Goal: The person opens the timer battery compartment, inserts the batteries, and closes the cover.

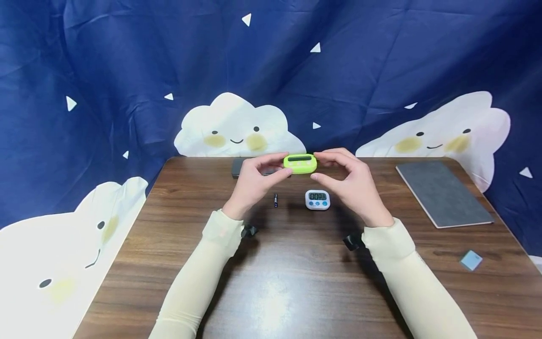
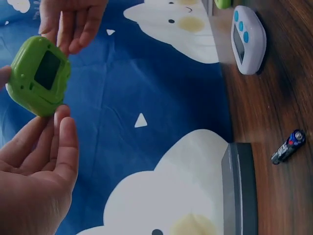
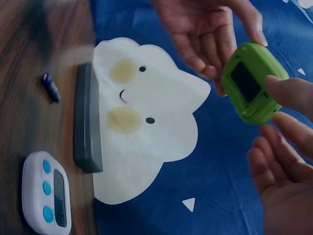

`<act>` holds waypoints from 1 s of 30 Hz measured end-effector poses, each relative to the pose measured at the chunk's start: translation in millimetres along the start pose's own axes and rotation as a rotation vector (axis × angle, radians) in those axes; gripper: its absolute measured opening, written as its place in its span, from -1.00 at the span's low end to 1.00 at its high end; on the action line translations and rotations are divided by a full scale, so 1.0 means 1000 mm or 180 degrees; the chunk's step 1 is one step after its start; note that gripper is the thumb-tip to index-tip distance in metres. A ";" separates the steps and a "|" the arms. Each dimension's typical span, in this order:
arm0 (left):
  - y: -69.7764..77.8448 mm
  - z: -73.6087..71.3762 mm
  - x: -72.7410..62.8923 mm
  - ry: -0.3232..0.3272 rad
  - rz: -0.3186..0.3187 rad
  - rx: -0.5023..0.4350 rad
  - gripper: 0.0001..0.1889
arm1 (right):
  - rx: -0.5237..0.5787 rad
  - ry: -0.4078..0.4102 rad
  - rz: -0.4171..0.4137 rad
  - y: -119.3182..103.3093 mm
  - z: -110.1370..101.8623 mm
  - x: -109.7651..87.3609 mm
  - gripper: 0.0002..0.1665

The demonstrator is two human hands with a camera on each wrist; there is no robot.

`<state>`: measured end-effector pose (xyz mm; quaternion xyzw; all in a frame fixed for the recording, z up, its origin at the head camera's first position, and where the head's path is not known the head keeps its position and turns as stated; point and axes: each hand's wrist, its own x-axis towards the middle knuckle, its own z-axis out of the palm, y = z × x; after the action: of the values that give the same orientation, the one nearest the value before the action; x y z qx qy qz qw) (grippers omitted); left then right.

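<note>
Held up above the far part of the table is a lime-green digital timer (image 1: 299, 170), its display and buttons toward the head camera. My left hand (image 1: 259, 181) pinches its left end between thumb and fingers, and my right hand (image 1: 353, 183) pinches the right end the same way. Both wrist views show the back of the green timer (image 2: 27, 73), with a dark rectangular area (image 3: 245, 81) in it. Below, on the wood, lie a white digital timer (image 1: 317, 205) with blue buttons and a small dark-blue battery (image 1: 275, 200).
Behind my left hand, a dark grey box (image 1: 237, 168) sits by the table's far edge. A grey notebook (image 1: 444, 195) lies at the right, with a light-blue square pad (image 1: 471, 260) nearer me. A blue cloth with clouds (image 1: 271, 56) hangs behind the table (image 1: 190, 188).
</note>
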<state>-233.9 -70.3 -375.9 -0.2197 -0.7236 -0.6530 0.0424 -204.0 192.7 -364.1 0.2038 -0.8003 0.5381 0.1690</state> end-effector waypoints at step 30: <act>0.003 -0.002 0.001 -0.0228 -0.0331 -0.0349 -0.57 | -0.0213 0.0129 -0.0484 0.005 0.003 -0.001 -0.59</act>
<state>-234.1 -71.7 -373.0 -0.2071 -0.6982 -0.6847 -0.0296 -205.6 192.0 -369.6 0.2472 -0.7964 0.5007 0.2322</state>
